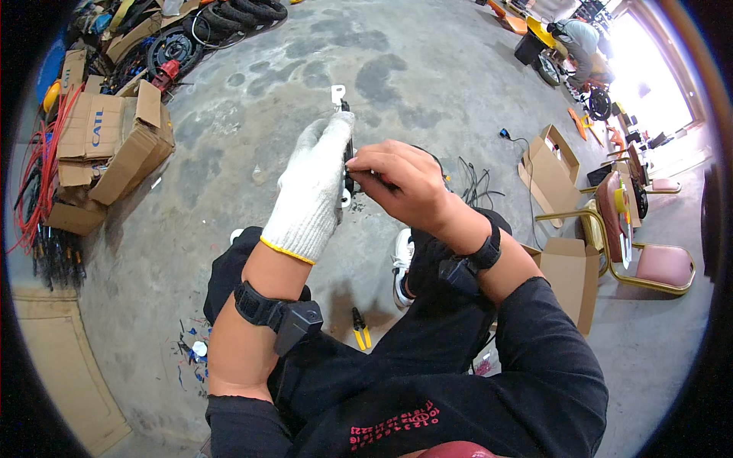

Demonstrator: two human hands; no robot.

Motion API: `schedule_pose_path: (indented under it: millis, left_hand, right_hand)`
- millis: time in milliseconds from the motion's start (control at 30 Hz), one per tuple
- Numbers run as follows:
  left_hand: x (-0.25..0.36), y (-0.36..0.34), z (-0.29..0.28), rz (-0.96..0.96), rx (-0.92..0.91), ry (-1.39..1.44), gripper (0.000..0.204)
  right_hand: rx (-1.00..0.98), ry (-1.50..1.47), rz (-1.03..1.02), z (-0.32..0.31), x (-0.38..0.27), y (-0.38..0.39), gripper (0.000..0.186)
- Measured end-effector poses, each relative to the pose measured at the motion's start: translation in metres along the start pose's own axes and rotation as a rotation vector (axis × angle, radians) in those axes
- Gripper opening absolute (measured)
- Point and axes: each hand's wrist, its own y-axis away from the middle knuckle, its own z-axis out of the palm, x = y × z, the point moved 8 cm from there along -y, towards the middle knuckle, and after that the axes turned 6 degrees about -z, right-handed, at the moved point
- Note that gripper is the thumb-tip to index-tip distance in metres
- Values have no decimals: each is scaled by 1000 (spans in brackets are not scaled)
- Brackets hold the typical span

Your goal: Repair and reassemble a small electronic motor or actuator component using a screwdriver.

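Mottled concrete floor — knit-gloved fingers

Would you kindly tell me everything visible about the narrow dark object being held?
The narrow dark object runs away from the person, a white tab showing at each end. The gloved left grip clasps it from the left, hiding much of it; the bare right grip touches its right side. Its material is unclear.

The glove is white with a yellow edge. The long thin thing is black with white ends. The pliers are yellow and black. The shirt is black with red print. The shoe is white. The floor is gray with dark blotches. The box is brown, the wires red, the chair seat pink.
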Motion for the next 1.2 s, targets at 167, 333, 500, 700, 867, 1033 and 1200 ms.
schedule_pose_path:
  millis: [167,333,500,700,867,1033,1200]
  left_hand:
    - [-17,-10,4,-187,-67,28,30]
    - [-10,-7,0,-65,34,50,38]
    - [-1,-1,-6,61,119,-72,58]
    - [20,7,-1,367,213,-227,67]
    - [37,25,9,640,168,-270,76]
    - [36,26,11,701,166,-358,83]
    - [48,34,20,1046,63,-414,86]
  right_hand:
    - [-25,26,-121,-1,-3,-3,24]
    - [-22,-110,89,3,8,2,29]
    - [-23,-203,216,8,9,11,30]
    - [47,-641,720,23,34,30,22]
    - [63,-904,923,33,46,40,25]
    - [89,-1068,1039,43,52,43,27]
    - [23,-1174,1076,42,49,42,27]
